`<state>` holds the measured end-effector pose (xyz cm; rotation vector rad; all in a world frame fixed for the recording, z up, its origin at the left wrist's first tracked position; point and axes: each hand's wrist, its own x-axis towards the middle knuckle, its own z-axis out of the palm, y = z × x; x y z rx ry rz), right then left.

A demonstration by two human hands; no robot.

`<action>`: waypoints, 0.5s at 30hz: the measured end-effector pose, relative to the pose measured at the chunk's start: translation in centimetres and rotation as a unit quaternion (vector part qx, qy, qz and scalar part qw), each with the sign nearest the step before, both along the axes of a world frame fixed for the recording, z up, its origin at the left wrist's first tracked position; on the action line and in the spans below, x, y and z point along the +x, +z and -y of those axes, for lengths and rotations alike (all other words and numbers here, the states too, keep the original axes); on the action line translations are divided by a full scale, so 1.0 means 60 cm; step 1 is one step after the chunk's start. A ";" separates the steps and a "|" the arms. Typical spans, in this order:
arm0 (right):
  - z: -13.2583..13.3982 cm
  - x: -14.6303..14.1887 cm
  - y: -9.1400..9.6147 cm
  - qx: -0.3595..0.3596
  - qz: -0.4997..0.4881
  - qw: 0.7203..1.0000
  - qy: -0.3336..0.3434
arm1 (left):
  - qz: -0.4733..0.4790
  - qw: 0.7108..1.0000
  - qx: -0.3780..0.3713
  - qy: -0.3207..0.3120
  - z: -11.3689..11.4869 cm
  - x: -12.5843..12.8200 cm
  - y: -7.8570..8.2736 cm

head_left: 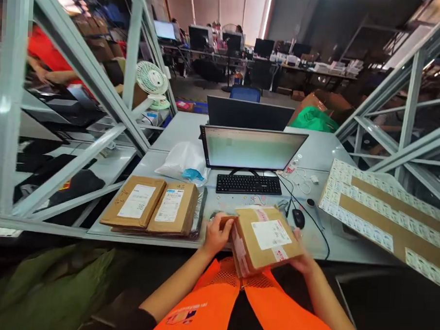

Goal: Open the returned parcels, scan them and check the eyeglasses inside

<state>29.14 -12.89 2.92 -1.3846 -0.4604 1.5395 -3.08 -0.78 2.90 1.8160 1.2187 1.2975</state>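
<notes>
A taped cardboard box (244,241) with a white label is held tilted at the table's front edge, close to my orange vest. Its lower right edge rests in my right hand (302,253), whose fingers are partly hidden behind the box. At the box's upper left corner, my left hand (217,233) is closed, pinching a small brown flat piece (229,217). Whether that piece is a flap of the box or a separate thing, I cannot tell.
Labelled cardboard parcels (133,200) lie at the left, below a white plastic bag (185,158). A keyboard (248,184) and monitor (255,149) stand ahead. A mouse (298,218) with cable is right of the box. A label-covered cardboard sheet (367,217) juts out at right.
</notes>
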 end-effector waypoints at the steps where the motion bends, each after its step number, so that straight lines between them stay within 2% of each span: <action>1: 0.031 0.018 0.013 -0.010 -0.020 1.000 -0.015 | 0.003 0.999 0.030 -0.032 0.004 0.013 0.005; 3: 0.090 0.053 0.037 -0.023 -0.025 0.998 -0.056 | 0.012 0.991 0.075 -0.106 0.009 0.045 0.017; 6: 0.170 0.089 0.058 -0.081 0.001 0.988 -0.130 | 0.041 0.963 0.123 -0.235 0.023 0.103 0.033; 10: 0.273 0.096 0.050 -0.143 0.026 0.963 -0.228 | 0.054 0.918 0.124 -0.372 0.045 0.169 0.038; 12: 0.325 0.095 0.039 -0.158 0.033 0.947 -0.278 | -0.009 0.920 0.089 -0.382 0.031 0.180 0.020; 15: 0.400 0.100 0.029 -0.164 0.043 0.915 -0.367 | -0.140 0.946 0.002 -0.293 -0.031 0.150 -0.030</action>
